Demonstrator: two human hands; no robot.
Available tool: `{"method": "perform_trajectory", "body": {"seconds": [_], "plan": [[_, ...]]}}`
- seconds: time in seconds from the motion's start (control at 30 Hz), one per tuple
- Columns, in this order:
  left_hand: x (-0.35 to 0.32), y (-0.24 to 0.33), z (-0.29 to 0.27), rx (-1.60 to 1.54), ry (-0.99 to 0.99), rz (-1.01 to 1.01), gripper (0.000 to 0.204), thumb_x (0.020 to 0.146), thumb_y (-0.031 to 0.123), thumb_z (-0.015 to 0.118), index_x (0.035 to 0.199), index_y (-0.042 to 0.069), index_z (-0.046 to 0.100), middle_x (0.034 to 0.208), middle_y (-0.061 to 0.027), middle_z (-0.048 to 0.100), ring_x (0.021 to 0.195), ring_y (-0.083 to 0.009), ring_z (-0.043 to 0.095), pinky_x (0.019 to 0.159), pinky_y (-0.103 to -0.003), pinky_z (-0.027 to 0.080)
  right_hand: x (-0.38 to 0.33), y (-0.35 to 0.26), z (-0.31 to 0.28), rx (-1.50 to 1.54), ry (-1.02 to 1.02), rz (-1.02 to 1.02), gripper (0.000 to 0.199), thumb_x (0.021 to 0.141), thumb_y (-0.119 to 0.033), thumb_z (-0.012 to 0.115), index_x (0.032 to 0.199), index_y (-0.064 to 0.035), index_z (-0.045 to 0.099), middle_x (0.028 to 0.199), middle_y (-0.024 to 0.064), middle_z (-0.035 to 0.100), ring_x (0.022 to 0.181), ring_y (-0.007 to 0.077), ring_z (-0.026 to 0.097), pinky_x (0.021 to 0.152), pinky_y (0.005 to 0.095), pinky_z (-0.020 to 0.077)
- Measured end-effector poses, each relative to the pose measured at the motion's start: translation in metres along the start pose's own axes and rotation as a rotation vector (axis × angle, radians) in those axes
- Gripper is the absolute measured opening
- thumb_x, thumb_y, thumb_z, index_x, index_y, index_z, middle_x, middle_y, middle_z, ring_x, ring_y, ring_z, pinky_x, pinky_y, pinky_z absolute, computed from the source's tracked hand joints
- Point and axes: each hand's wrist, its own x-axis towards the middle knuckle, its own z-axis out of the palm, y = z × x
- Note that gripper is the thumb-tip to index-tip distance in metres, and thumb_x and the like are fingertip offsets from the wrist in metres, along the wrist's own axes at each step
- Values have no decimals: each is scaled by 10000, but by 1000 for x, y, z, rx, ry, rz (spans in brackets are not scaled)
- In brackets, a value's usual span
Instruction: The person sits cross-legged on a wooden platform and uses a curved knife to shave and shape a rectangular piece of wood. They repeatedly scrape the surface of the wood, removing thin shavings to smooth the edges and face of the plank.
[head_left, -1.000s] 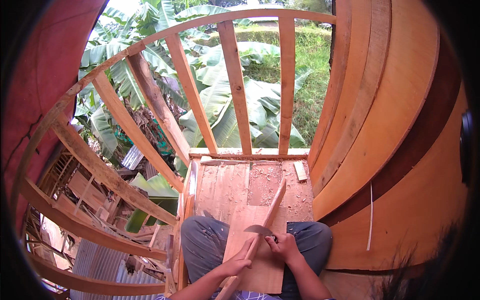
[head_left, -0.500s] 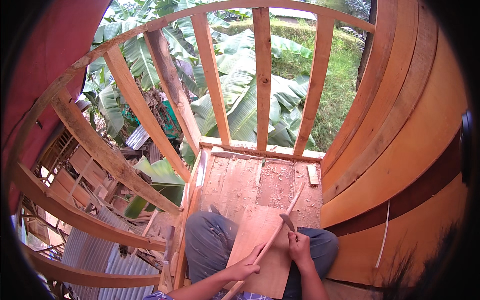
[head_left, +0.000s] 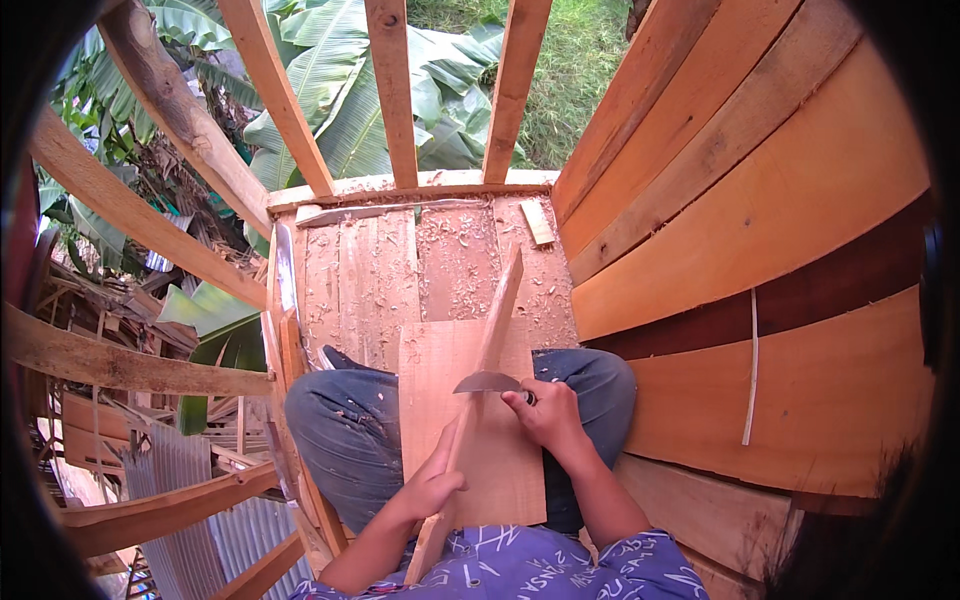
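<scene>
A flat wooden board (head_left: pixel 495 450) lies across my lap. Over it slants a long thin wooden strip (head_left: pixel 497 320), running from my belly up toward the floor planks. My left hand (head_left: pixel 432 490) grips the strip's lower part. My right hand (head_left: pixel 545 412) holds a knife with a curved grey blade (head_left: pixel 487 382), whose edge rests against the strip about halfway along it. My knees in blue jeans (head_left: pixel 340 425) show on either side of the board.
Plank floor (head_left: pixel 370 280) ahead is strewn with wood shavings, with a small offcut (head_left: pixel 537 222) near the far edge. Slanted wooden studs (head_left: pixel 392 90) form an open frame ahead and left, with banana leaves beyond. A wall of curved planks (head_left: pixel 760 200) closes the right.
The view has tilted down and nearer to my lap. The knife has stayed on the strip, with my right hand shifting slightly along it; my left hand keeps its grip.
</scene>
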Motion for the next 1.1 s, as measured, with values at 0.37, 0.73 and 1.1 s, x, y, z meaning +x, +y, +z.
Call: {"method": "perform_trajectory", "body": {"seconds": [0.37, 0.73, 1.1], "plan": [[3, -5, -12, -131, -41, -11, 948, 688, 39, 514, 1518, -50, 65, 1554, -208, 166, 1471, -262, 111, 1168, -313, 117, 3, -2, 15, -34, 10, -134, 456, 860, -442, 655, 695, -18, 618, 563, 179, 556, 565, 377, 607, 499, 416, 459], [7, -15, -16, -20, -51, 61, 924, 709, 71, 514, 1507, -72, 71, 1559, -222, 172, 1479, -273, 99, 1170, -309, 106, 13, 4, 9, -121, -65, -210, 441, 854, -456, 672, 741, -30, 658, 566, 159, 586, 553, 333, 634, 510, 398, 486], [3, -7, -9, -101, -24, 31, 917, 697, 61, 489, 1519, -38, 94, 1547, -200, 201, 1462, -253, 136, 1154, -315, 163, 20, 12, 13, -100, -4, -239, 394, 837, -400, 696, 745, -20, 644, 611, 175, 588, 586, 355, 625, 511, 390, 479]]}}
